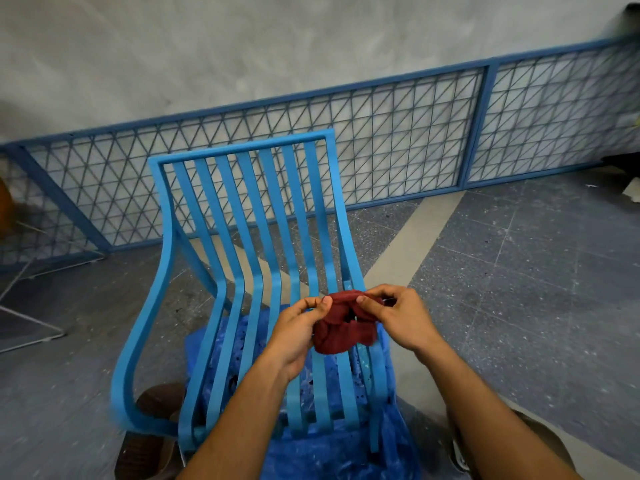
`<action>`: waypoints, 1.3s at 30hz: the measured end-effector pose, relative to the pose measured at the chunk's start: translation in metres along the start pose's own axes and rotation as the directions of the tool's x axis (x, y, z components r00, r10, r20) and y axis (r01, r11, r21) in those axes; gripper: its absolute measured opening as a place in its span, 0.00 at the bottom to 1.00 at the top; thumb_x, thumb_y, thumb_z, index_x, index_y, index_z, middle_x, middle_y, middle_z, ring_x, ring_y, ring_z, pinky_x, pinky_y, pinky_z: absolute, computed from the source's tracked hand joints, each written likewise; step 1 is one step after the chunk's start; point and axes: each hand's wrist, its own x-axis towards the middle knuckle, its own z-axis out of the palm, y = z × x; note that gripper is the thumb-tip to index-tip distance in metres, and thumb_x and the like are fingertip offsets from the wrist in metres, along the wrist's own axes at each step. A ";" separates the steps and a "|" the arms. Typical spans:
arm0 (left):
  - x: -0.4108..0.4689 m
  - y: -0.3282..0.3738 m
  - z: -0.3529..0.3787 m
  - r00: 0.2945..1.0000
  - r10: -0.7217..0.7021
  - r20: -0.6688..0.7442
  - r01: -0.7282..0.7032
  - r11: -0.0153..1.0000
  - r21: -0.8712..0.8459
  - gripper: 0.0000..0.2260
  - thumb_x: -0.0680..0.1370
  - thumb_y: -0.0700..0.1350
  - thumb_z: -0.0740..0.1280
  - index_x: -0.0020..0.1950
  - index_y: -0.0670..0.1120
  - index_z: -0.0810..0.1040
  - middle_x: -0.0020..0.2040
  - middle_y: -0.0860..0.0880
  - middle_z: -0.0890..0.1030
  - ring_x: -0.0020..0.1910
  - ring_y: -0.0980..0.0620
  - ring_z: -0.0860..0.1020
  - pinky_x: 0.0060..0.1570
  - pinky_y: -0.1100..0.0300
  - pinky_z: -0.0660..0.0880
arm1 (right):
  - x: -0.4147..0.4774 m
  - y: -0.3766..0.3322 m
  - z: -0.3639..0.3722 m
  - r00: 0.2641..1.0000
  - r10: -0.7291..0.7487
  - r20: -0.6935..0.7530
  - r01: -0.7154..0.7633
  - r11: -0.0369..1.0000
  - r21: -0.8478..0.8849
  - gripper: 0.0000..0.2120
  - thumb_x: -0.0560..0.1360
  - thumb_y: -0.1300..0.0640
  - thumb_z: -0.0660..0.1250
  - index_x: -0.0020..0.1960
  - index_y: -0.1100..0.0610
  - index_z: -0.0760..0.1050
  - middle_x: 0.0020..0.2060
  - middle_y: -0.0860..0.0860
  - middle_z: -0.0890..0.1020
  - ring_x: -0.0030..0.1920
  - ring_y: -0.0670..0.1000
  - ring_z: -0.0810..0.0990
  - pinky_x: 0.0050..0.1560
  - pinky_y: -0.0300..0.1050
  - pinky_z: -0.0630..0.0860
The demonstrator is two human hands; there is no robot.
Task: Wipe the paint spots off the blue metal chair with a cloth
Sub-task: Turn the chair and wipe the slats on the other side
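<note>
Head view, chair: a bright blue metal chair with long curved slats (242, 147) stands on the floor in the middle of the picture, its backrest at the far side.
Cloth: a crumpled dark red cloth (341, 332) is held up just above the seat slats on the chair's right side, between both hands.
Left hand: the left hand (298, 332) grips the cloth's left edge, its fingers (325, 303) curled and pinching the fabric.
Right hand: the right hand (398, 318) pinches the cloth's top right edge, its fingers (367, 299) bent over it.
Spots: small pale specks show on the right-hand slats just below the cloth.
Under the chair: a speckled blue plastic sheet (332, 448) lies on the grey tiled floor (519, 271).
Behind: a long blue metal mesh panel (398, 133) leans against a grey wall (242, 46).
Lower left: brown footwear (152, 445) lies beside the chair frame.
</note>
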 end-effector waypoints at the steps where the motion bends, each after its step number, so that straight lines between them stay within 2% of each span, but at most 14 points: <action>1: -0.001 0.002 -0.001 1.000 0.010 0.000 -0.010 1.000 0.014 0.07 0.78 0.47 0.71 0.49 0.45 0.78 0.45 0.44 0.85 0.40 0.49 0.82 0.40 0.56 0.79 | 0.003 -0.001 -0.001 1.000 0.003 0.006 -0.003 1.000 -0.026 0.15 0.64 0.38 0.73 0.43 0.46 0.85 0.39 0.46 0.87 0.43 0.50 0.86 0.52 0.58 0.82; 5: -0.008 0.007 -0.003 0.999 0.029 0.025 -0.031 0.996 0.081 0.07 0.80 0.47 0.69 0.49 0.45 0.75 0.44 0.44 0.85 0.40 0.48 0.82 0.41 0.55 0.80 | 0.004 -0.010 -0.001 0.998 -0.053 -0.023 0.046 0.973 -0.225 0.09 0.70 0.44 0.74 0.45 0.48 0.85 0.38 0.45 0.86 0.41 0.47 0.85 0.49 0.52 0.82; 7: -0.013 0.008 -0.001 0.999 0.028 0.021 -0.029 0.996 0.085 0.07 0.80 0.48 0.68 0.50 0.45 0.75 0.44 0.44 0.85 0.39 0.49 0.82 0.37 0.56 0.80 | -0.002 -0.018 0.000 0.993 -0.098 -0.066 0.067 0.928 -0.366 0.07 0.73 0.47 0.74 0.49 0.48 0.84 0.44 0.46 0.83 0.44 0.48 0.82 0.49 0.47 0.79; 9: -0.017 0.009 0.001 1.000 0.008 -0.008 -0.008 0.999 0.043 0.07 0.81 0.47 0.68 0.51 0.44 0.76 0.42 0.44 0.84 0.37 0.50 0.82 0.34 0.57 0.79 | -0.010 -0.021 0.002 0.992 -0.104 -0.075 0.065 0.911 -0.406 0.10 0.74 0.49 0.73 0.55 0.44 0.79 0.47 0.48 0.76 0.46 0.49 0.77 0.49 0.45 0.74; 13: -0.018 0.012 -0.003 0.999 0.000 -0.046 -0.002 0.999 -0.052 0.05 0.81 0.45 0.67 0.53 0.44 0.75 0.42 0.44 0.82 0.37 0.48 0.79 0.36 0.55 0.79 | -0.029 -0.019 0.010 0.985 -0.170 -0.033 0.164 0.979 -0.123 0.14 0.70 0.54 0.72 0.52 0.42 0.73 0.45 0.47 0.75 0.40 0.49 0.77 0.45 0.54 0.78; 15: -0.019 0.014 -0.005 0.999 -0.008 -0.040 0.002 0.991 -0.134 0.03 0.81 0.41 0.66 0.51 0.45 0.73 0.40 0.45 0.80 0.34 0.48 0.77 0.32 0.56 0.78 | -0.041 -0.017 0.013 0.976 -0.194 0.095 0.198 0.980 -0.034 0.19 0.69 0.54 0.74 0.56 0.41 0.74 0.53 0.46 0.76 0.49 0.45 0.79 0.54 0.52 0.79; 17: -0.021 0.016 -0.006 1.000 -0.021 -0.003 0.020 0.980 -0.196 0.04 0.81 0.38 0.65 0.50 0.45 0.72 0.39 0.45 0.80 0.34 0.48 0.77 0.31 0.56 0.79 | -0.049 -0.015 0.017 0.947 -0.188 0.259 0.212 0.975 -0.065 0.33 0.67 0.49 0.79 0.67 0.39 0.69 0.62 0.45 0.72 0.60 0.42 0.74 0.63 0.43 0.74; 19: -0.023 0.018 -0.007 0.998 -0.031 0.062 0.044 0.974 -0.222 0.03 0.82 0.37 0.64 0.49 0.44 0.74 0.40 0.45 0.79 0.35 0.48 0.78 0.35 0.54 0.81 | -0.051 -0.012 0.022 0.932 -0.174 0.318 0.216 0.971 -0.100 0.43 0.65 0.48 0.81 0.73 0.40 0.63 0.65 0.44 0.71 0.64 0.41 0.72 0.66 0.40 0.71; 23: -0.026 0.022 -0.011 0.992 -0.044 0.120 0.071 0.971 -0.230 0.04 0.82 0.38 0.64 0.55 0.40 0.77 0.44 0.43 0.81 0.42 0.47 0.81 0.45 0.52 0.83 | -0.044 -0.010 0.023 0.969 -0.158 0.192 0.178 0.980 -0.092 0.33 0.66 0.51 0.81 0.68 0.45 0.72 0.54 0.45 0.81 0.53 0.42 0.80 0.57 0.48 0.80; 26: -0.027 0.026 -0.018 0.988 -0.050 0.144 0.075 0.981 -0.178 0.10 0.82 0.39 0.65 0.62 0.37 0.77 0.54 0.38 0.83 0.51 0.44 0.83 0.55 0.50 0.81 | -0.038 -0.013 0.019 0.970 -0.130 0.204 0.162 0.975 -0.153 0.26 0.66 0.48 0.80 0.62 0.47 0.78 0.48 0.44 0.84 0.48 0.43 0.82 0.53 0.46 0.80; 28: -0.028 0.030 -0.019 0.987 -0.030 0.160 0.047 0.994 -0.103 0.12 0.81 0.39 0.66 0.63 0.38 0.77 0.57 0.37 0.82 0.54 0.43 0.82 0.58 0.49 0.80 | -0.036 -0.015 0.017 0.970 -0.130 0.207 0.148 0.986 -0.076 0.18 0.70 0.52 0.78 0.58 0.50 0.80 0.47 0.45 0.85 0.47 0.43 0.83 0.52 0.44 0.80; 30: -0.029 0.035 -0.017 0.987 0.019 0.157 -0.026 0.999 0.044 0.11 0.80 0.39 0.68 0.62 0.41 0.79 0.56 0.39 0.83 0.53 0.46 0.83 0.58 0.49 0.80 | -0.035 -0.014 0.015 0.975 -0.133 0.179 0.122 0.990 0.072 0.12 0.73 0.58 0.75 0.56 0.54 0.81 0.46 0.47 0.86 0.46 0.44 0.84 0.50 0.43 0.79; 34: -0.023 0.037 -0.004 0.970 0.133 0.202 -0.193 0.929 0.316 0.12 0.79 0.39 0.70 0.62 0.47 0.81 0.53 0.47 0.79 0.46 0.60 0.82 0.50 0.57 0.82 | -0.027 -0.010 0.012 0.992 -0.077 0.101 0.036 0.934 0.354 0.12 0.78 0.62 0.70 0.60 0.56 0.80 0.53 0.52 0.86 0.53 0.48 0.84 0.55 0.43 0.80; 39: 0.005 0.030 0.015 0.963 0.171 0.208 -0.243 0.882 0.403 0.13 0.79 0.41 0.70 0.62 0.52 0.81 0.55 0.49 0.78 0.50 0.54 0.80 0.52 0.51 0.81 | -0.005 0.005 -0.001 0.999 0.041 -0.035 -0.018 0.869 0.495 0.10 0.80 0.58 0.66 0.61 0.53 0.79 0.54 0.55 0.85 0.55 0.54 0.84 0.56 0.52 0.80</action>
